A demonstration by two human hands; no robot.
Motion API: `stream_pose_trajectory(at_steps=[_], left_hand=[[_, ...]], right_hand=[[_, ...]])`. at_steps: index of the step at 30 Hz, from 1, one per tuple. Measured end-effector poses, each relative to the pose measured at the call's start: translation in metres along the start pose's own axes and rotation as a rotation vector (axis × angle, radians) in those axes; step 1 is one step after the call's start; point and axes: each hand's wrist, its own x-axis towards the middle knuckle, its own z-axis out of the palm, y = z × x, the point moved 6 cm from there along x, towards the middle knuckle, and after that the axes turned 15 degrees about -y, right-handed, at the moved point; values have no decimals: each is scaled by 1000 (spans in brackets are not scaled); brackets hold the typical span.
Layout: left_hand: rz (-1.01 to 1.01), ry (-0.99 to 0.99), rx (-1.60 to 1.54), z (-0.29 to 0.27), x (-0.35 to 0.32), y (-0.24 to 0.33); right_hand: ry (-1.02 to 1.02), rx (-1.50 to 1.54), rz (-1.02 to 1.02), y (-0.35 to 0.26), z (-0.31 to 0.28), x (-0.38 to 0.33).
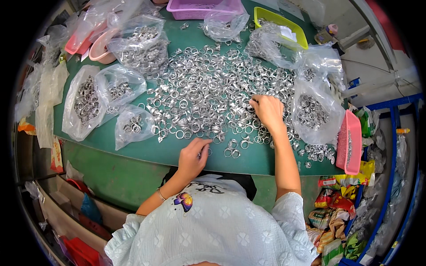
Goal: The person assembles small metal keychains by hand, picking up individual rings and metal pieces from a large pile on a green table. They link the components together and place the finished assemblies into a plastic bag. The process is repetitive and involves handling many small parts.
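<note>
A broad heap of silver metal rings (199,84) lies spread over the green table (133,155). Near the front edge, my left hand (191,157) is curled around silver rings, with part of one showing by the thumb. Its index finger points at the heap's near edge. My right hand (269,110) reaches into the right side of the heap, its fingers bent and pinched together. What these fingertips hold, if anything, is hidden. A small cluster of rings (231,149) sits apart from the heap, between my hands.
Clear plastic bags of rings (86,102) flank the heap left and right, with another bag (144,51) behind. A pink tray (349,142) stands at the right edge. A purple basin (199,11) and a yellow-green basin (293,31) are at the back. Blue shelving (392,146) stands right.
</note>
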Motion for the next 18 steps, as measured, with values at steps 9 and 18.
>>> stream_pose_trajectory(at_steps=[9, 18], left_hand=[[9, 4, 7, 1, -1, 1], [14, -22, 1, 1, -2, 0]], right_hand=[[-192, 127, -53, 18, -7, 17], [196, 161, -34, 15, -26, -12]])
